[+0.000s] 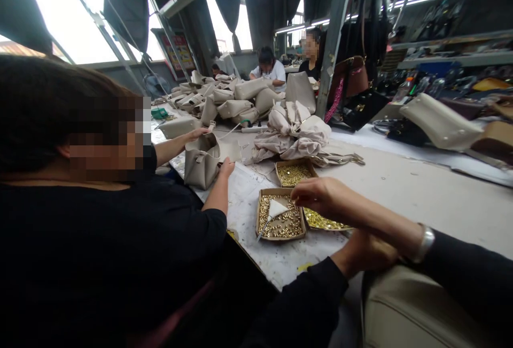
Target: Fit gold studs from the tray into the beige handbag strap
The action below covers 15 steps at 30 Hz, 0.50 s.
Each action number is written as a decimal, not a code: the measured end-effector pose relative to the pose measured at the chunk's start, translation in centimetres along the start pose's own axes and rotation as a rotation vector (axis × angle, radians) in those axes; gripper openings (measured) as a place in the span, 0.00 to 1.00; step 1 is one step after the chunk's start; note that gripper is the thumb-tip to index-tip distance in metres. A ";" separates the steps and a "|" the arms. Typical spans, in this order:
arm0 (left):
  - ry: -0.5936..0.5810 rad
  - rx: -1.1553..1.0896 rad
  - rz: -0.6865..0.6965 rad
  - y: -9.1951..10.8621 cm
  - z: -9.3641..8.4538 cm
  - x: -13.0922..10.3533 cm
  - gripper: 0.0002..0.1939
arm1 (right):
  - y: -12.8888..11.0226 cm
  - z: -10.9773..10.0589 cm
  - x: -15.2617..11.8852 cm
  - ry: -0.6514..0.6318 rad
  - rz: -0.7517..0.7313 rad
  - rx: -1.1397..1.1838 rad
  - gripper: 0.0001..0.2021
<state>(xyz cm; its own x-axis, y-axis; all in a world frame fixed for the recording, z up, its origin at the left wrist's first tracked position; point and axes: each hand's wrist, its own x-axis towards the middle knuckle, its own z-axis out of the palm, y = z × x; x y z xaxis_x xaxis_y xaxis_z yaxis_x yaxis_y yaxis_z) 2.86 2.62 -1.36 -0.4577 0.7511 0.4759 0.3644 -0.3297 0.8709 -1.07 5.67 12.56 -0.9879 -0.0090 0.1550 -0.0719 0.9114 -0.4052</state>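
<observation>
A beige handbag stands at the lower right, close to my body. My left hand is closed at its upper edge, its fingers partly hidden under my right forearm. My right hand reaches across above it, fingers bent and pressed together over the cardboard trays; whatever they may hold is too small to make out. Beneath is a tray of small gold metal studs, with a white triangular scoop lying in it. Another tray of gold pieces sits behind, and yellow-gold pieces lie under my right hand.
On the left a co-worker in black handles a beige bag with both hands. Limp pale bags and a large heap of beige bags cover the table's far part. A metal post rises behind them.
</observation>
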 end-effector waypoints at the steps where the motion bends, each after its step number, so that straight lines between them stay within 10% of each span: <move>1: -0.099 -0.090 -0.015 0.3 -0.6 0.1 0.07 | 0.1 -1.8 -1.3 0.104 0.012 0.131 0.07; 7: -0.226 -0.641 -0.379 1.2 -2.0 1.8 0.15 | 0.1 -7.9 -11.6 0.652 0.324 0.701 0.13; 12: -0.305 -0.758 -0.446 2.0 -3.1 2.1 0.22 | 1.2 -4.6 -18.0 0.839 0.554 0.980 0.20; 15: -0.465 -0.449 -0.437 2.9 -7.5 3.0 0.19 | 1.9 -1.8 -20.1 0.909 0.626 0.991 0.20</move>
<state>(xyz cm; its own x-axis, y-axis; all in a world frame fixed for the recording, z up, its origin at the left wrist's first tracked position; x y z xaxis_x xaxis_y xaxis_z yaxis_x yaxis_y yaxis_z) -3.56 -0.38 3.56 -0.0606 0.9961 0.0643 -0.1793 -0.0742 0.9810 18.87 8.34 10.34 -0.4972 0.8646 0.0731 -0.1086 0.0215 -0.9939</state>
